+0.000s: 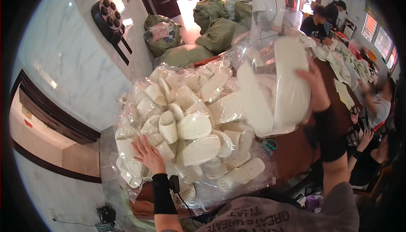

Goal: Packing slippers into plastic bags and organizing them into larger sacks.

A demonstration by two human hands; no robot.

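Note:
A heap of white slippers (194,126) in clear plastic bags covers the table in front of me. My left hand (148,152) lies on the left side of the heap, fingers spread, touching the wrapped slippers. On the right, my right hand (314,85) grips the edge of a white slipper (292,79), raised sole toward me above the table. It is smeared by motion. Close beside it a second white slipper (255,101) stands tilted; whether I hold that one too I cannot tell. Black bands cover both my wrists.
Teal-handled scissors (270,145) lie by the heap on the red-brown table (296,153). Large green sacks (222,33) are piled beyond. A person in a white shirt (267,10) stands across the table; others sit along its right side, near more white items (338,60).

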